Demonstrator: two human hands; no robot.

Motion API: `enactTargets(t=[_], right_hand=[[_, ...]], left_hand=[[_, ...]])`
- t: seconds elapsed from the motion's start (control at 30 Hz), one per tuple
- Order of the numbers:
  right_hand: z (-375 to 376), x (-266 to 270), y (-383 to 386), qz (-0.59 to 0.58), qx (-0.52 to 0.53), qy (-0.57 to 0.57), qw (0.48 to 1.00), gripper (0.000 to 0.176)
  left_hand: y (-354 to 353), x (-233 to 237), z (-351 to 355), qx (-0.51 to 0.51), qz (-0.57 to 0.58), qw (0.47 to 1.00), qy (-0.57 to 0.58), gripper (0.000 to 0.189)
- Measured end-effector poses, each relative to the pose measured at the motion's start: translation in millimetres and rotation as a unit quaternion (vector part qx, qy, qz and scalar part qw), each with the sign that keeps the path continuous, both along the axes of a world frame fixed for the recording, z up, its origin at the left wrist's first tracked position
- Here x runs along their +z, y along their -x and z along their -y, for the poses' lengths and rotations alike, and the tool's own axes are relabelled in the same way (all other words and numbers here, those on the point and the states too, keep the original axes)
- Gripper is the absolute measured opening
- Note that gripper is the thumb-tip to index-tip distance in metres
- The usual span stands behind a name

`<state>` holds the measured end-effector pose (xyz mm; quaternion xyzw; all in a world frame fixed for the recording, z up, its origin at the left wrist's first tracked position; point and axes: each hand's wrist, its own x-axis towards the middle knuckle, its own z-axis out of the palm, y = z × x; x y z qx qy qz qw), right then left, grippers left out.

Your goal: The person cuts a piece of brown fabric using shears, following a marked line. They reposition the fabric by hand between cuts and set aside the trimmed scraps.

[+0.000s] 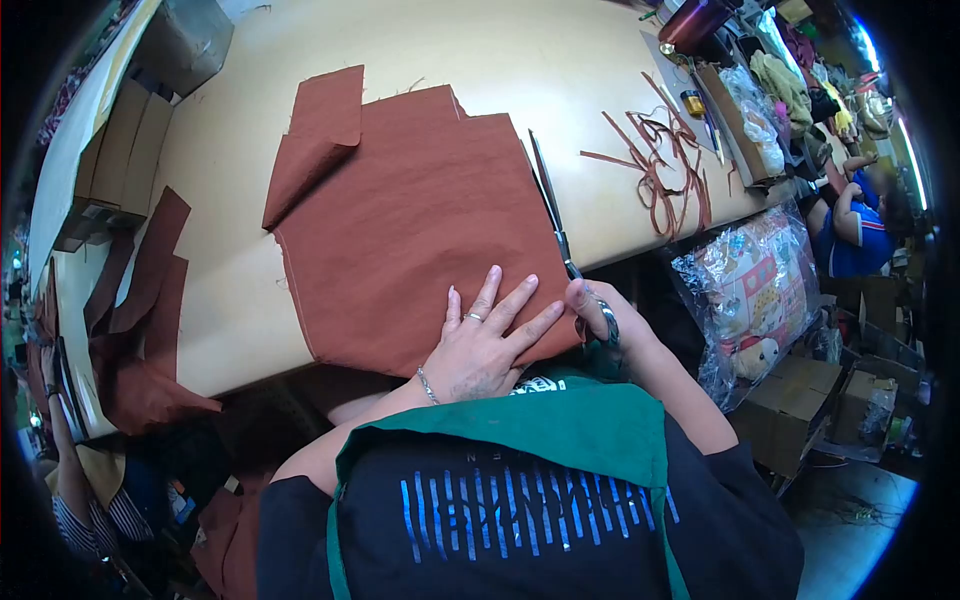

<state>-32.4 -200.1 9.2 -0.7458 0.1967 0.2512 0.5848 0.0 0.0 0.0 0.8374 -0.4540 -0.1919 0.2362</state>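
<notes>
A large piece of rust-brown fabric lies on the pale table, its upper-left corner folded over and its lower edge hanging past the table's front. Flat on the fabric's lower right rests my left hand, fingers spread, with a ring and a bracelet. My right hand is closed around the handles of a pair of scissors. The long dark blades point away from me along the fabric's right edge and look parted. Part of the handles is hidden by my fingers.
Thin fabric strips lie in a tangle at the right. Brown fabric scraps hang over the left edge near cardboard boxes. A plastic-wrapped printed bundle stands beside the table at right. Other people are at both sides.
</notes>
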Motion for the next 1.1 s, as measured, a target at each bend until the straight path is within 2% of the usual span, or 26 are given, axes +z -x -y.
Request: enactTargets(t=[0.17,0.27,0.67,0.77,0.87,0.97,1.1], right_hand=[[0,13,-2,0.007,0.009,0.032,0.999,0.071],[0,10,-5,-0.006,0.006,0.007,1.0,0.07],[-9,-5,4,0.008,-0.038,0.063,0.997,0.069],[-11,4,1,0.037,-0.02,0.047,0.998,0.068],[-11,7,-9,0.002,-0.055,-0.022,0.998,0.068],[-13,13,-19,-0.013,-0.056,-0.042,0.997,0.067],[-19,13,-17,-0.01,-0.066,-0.007,0.998,0.061]], left_hand=[[1,-3,4,-0.005,-0.001,1.0,0.025,0.075],[2,-2,1,-0.011,-0.005,1.0,0.028,0.075],[5,-4,-1,-0.009,0.007,1.0,0.022,0.073],[6,-2,-2,-0.008,0.005,1.0,0.023,0.073],[6,-1,-4,-0.021,0.007,1.0,0.021,0.073],[6,0,-6,-0.026,0.003,0.999,0.021,0.073],[6,-3,-6,-0.021,0.011,0.999,0.025,0.073]])
